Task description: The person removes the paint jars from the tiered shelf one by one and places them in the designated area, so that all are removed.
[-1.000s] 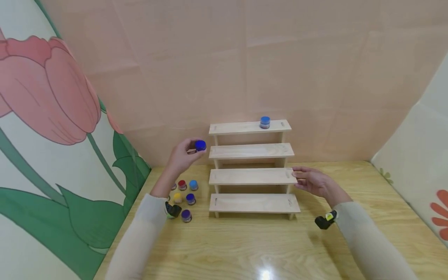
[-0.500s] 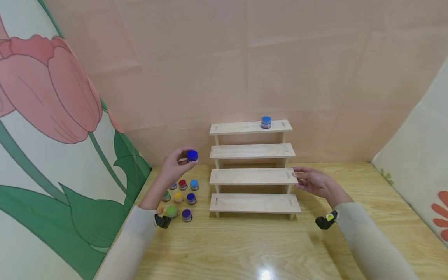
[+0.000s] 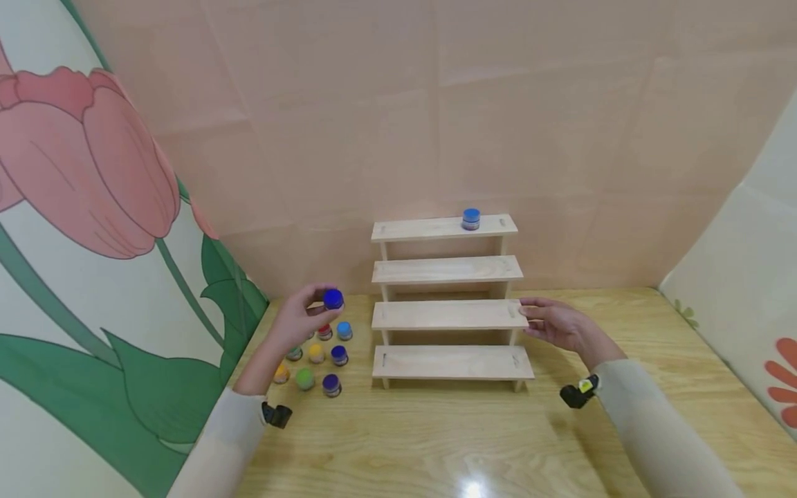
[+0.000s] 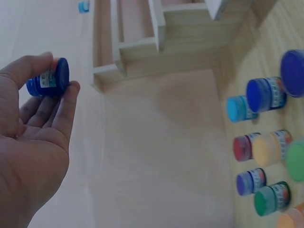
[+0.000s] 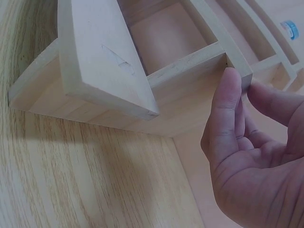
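Note:
My left hand (image 3: pixel 297 324) holds a small dark blue paint jar (image 3: pixel 333 300) in the air, left of the wooden stepped rack (image 3: pixel 448 361). In the left wrist view the jar (image 4: pixel 49 80) lies on its side between thumb and fingers, its label partly covered. With thumb and fingertips my right hand (image 3: pixel 558 325) pinches the right end of the rack's second step from the bottom; the right wrist view shows the thumb and a finger on the board's corner (image 5: pixel 247 81). A lighter blue jar (image 3: pixel 471 220) stands on the top step, right of its middle.
Several paint jars stand on the wooden table (image 3: pixel 398 436) left of the rack, among them a light blue jar (image 3: pixel 344 330), a yellow jar (image 3: pixel 316 353), a green jar (image 3: pixel 304 378) and a purple jar (image 3: pixel 332 385). A pinkish sheet (image 3: pixel 436 124) hangs behind the rack.
My left hand has moved left and down with the dark blue jar, away from the rack and closer above the group of jars. My right hand has kept its place on the step.

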`<action>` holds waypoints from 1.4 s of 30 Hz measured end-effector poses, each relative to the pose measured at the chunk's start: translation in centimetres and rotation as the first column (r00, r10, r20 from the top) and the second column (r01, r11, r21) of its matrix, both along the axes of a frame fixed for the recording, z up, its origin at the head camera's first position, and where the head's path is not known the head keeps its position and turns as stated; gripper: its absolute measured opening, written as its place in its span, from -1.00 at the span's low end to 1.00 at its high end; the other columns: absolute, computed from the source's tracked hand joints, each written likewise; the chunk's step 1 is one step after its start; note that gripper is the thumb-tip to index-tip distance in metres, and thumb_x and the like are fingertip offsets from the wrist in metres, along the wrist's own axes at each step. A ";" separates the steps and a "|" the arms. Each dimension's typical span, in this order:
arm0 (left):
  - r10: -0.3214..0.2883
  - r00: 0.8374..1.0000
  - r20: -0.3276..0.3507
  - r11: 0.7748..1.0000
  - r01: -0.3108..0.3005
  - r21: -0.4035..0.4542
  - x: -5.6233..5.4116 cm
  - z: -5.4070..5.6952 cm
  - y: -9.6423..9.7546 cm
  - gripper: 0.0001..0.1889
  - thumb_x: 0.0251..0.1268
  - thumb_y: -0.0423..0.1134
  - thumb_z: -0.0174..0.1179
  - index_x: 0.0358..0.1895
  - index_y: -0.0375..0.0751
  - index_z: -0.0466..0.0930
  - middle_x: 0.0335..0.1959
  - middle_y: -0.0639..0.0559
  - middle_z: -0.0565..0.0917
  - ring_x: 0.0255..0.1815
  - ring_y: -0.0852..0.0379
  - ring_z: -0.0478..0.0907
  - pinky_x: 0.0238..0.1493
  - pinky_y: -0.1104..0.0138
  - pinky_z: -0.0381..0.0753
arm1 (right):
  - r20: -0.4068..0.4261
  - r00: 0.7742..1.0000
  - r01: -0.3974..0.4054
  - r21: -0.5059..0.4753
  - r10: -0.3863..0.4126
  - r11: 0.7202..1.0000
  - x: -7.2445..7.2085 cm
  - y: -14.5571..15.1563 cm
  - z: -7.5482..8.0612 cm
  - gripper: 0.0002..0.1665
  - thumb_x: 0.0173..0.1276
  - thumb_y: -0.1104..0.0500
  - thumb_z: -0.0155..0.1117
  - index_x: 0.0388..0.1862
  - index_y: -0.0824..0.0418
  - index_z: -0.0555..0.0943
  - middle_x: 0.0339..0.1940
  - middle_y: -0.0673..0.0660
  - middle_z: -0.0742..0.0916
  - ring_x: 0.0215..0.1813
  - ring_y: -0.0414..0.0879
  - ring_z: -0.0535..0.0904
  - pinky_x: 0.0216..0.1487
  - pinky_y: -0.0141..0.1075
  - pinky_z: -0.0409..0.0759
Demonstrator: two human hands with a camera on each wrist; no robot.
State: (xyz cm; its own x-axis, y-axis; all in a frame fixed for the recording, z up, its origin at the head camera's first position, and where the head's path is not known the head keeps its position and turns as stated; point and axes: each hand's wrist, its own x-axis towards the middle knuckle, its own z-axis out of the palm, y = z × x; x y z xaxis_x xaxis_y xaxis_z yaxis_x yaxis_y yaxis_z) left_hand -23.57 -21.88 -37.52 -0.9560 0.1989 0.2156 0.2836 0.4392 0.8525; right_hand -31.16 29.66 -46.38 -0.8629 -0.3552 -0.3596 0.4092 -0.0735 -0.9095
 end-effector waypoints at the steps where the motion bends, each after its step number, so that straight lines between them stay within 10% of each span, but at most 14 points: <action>1: -0.005 1.000 0.005 1.000 0.005 0.011 0.2 -0.2 -0.2 -0.51 0.35 -0.29 0.35 0.31 -0.22 0.49 0.12 -0.23 0.62 0.21 -0.19 0.61 0.05 0.26 0.72 | 0.000 1.000 0.000 0.002 0.000 1.000 0.0 0.0 0.0 -0.55 0.54 0.23 0.19 0.33 0.15 0.35 -0.19 0.01 0.72 -0.26 -0.18 0.62 -0.03 -0.32 0.73; 24: -0.077 0.988 0.137 0.997 0.076 0.009 3.6 -6.5 -2.9 -0.57 0.30 -0.23 0.41 0.20 -0.19 0.57 0.10 -0.14 0.65 0.13 -0.14 0.64 0.09 0.30 0.69 | 0.015 1.000 0.004 0.006 -0.005 1.000 -0.1 0.1 -0.1 -0.52 0.55 0.22 0.18 0.36 0.17 0.30 -0.19 0.00 0.72 -0.23 -0.18 0.63 0.02 -0.30 0.72; 33: -0.020 0.976 0.216 0.999 0.028 -0.035 4.8 -8.8 -3.9 -0.50 0.24 -0.13 0.46 0.21 -0.19 0.57 0.09 -0.03 0.67 0.19 -0.08 0.62 0.20 0.16 0.64 | 0.021 1.000 0.014 0.026 -0.014 1.000 -0.2 0.0 0.1 -0.39 0.53 0.18 0.22 0.45 0.20 0.24 -0.18 0.00 0.73 -0.23 -0.17 0.63 0.04 -0.29 0.72; 42: -0.058 0.967 0.247 0.998 0.056 0.018 5.9 -10.4 -4.4 -0.49 0.25 -0.23 0.44 0.22 -0.33 0.55 0.29 -0.28 0.55 0.29 -0.23 0.53 0.22 0.19 0.63 | 0.018 1.000 0.009 0.028 -0.010 1.000 -0.1 0.0 0.1 -0.27 0.54 0.18 0.20 0.55 0.25 0.12 -0.18 -0.01 0.73 -0.23 -0.18 0.62 0.01 -0.32 0.72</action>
